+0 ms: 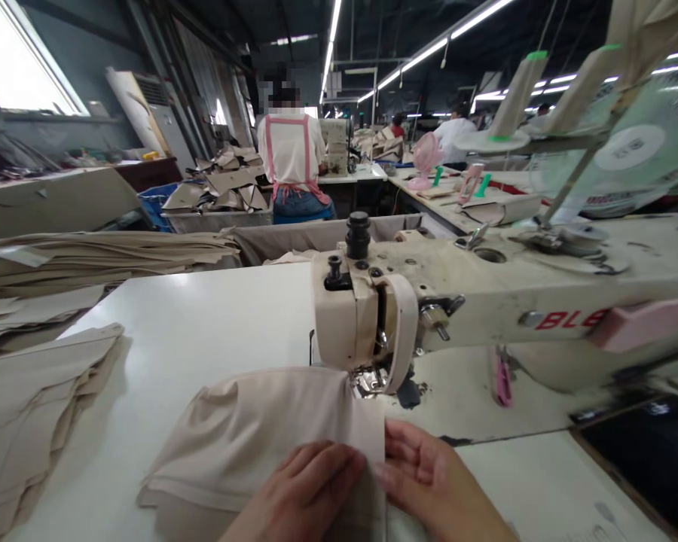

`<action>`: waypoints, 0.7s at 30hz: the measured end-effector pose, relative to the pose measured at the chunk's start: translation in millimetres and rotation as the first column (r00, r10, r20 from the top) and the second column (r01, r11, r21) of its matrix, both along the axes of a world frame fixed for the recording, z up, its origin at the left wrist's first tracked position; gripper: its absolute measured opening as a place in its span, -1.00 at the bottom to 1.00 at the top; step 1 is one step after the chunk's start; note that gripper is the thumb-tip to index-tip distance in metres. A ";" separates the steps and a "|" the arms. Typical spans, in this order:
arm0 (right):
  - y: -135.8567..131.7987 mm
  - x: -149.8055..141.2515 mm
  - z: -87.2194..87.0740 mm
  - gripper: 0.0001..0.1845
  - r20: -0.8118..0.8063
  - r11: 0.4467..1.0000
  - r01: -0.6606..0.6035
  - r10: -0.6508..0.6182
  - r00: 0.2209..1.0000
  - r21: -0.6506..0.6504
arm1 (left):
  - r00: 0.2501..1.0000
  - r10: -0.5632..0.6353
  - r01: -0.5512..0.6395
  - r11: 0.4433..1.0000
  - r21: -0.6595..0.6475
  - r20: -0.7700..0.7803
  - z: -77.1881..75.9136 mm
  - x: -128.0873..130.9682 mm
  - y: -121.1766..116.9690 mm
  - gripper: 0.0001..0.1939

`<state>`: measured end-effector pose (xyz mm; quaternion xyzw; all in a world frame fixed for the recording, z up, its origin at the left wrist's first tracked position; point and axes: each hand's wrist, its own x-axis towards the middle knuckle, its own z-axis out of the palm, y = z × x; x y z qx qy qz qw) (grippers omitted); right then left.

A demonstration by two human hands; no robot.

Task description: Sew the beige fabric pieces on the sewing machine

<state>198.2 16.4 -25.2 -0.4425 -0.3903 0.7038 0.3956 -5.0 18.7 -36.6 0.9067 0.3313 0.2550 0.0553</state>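
Note:
A beige piece of fabric (282,421) lies bunched on the white sewing table, its far corner reaching the presser foot (367,382) of an industrial sewing machine (350,316). My left hand (316,482) rests on the cloth with its fingers curled together, gripping it near the right edge. At that edge my right hand (423,474) pinches the fabric between thumb and fingers. The needle point is hidden behind the machine head. Pink-handled thread snips (502,380) lie on the machine bed to the right.
Stacked beige fabric pieces (28,406) lie at the left, with a folded pile (113,260) behind. Thread cones (520,98) stand above the machine arm. A black panel (649,452) sits at the lower right. Ahead, a person (291,150) in a pink-strapped apron sits facing away.

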 end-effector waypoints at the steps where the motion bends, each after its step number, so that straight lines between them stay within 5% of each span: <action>1: 6.4 -0.4 1.4 -0.41 -0.027 1.000 -0.001 0.000 1.000 -0.024 | 1.000 -0.013 0.014 1.000 -0.028 0.022 0.9 0.2 2.1 -0.65; 5: 21.6 -4.1 3.8 -0.56 -0.110 0.997 0.007 -0.016 0.994 -0.080 | 0.992 -0.060 0.081 0.977 -0.199 0.110 18.0 1.3 12.6 -0.71; 10: 21.6 -8.6 2.6 -0.70 -0.053 0.997 0.031 -0.035 0.998 -0.077 | 0.971 0.165 -0.040 0.824 -0.566 0.172 43.3 21.6 43.3 -0.76; 16: 17.4 -12.0 -8.1 -0.64 0.072 0.999 0.043 -0.043 0.996 -0.001 | 0.969 0.216 -0.091 0.761 -0.642 0.119 41.7 36.4 71.0 -0.89; 19: 9.4 -11.1 -15.6 -0.45 0.406 0.940 0.016 -0.162 0.899 0.341 | 0.949 0.298 -0.171 0.758 -0.630 0.101 36.2 34.5 71.6 -0.89; 21: 4.6 -8.1 -20.9 -0.36 0.626 0.750 -0.198 -0.341 0.702 0.631 | 0.927 0.366 -0.236 0.743 -0.626 0.084 34.1 34.5 71.4 -0.88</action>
